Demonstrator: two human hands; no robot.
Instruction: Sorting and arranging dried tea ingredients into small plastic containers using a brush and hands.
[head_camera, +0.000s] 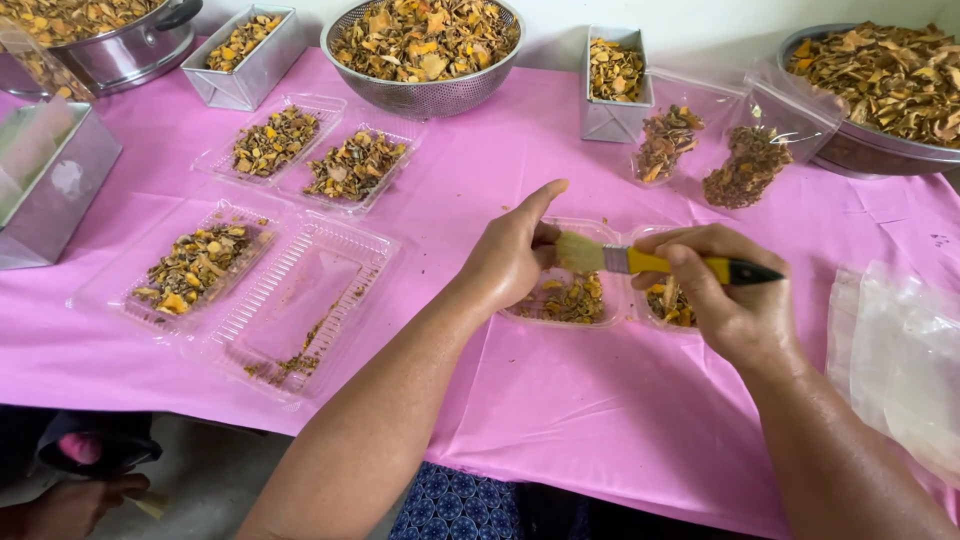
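Note:
My right hand (725, 290) grips a paintbrush (650, 262) with a yellow and black handle, held level with its pale bristles pointing left. My left hand (515, 250) is closed at the bristle tips, thumb raised, over the edge of a small clear plastic clamshell tray (560, 315). That tray holds dried yellow-brown pieces (575, 298) in both halves. Both hands hover just above it on the pink tablecloth (560, 400).
Open clamshell trays (300, 300) of dried pieces lie to the left, two more (355, 165) behind. A metal colander (425, 45), metal tins (612, 85), a pot (130, 45), a bowl (880, 90) and filled bags (745, 165) line the back. Clear bags (900, 350) sit right. Another person's hand (70, 500) is below left.

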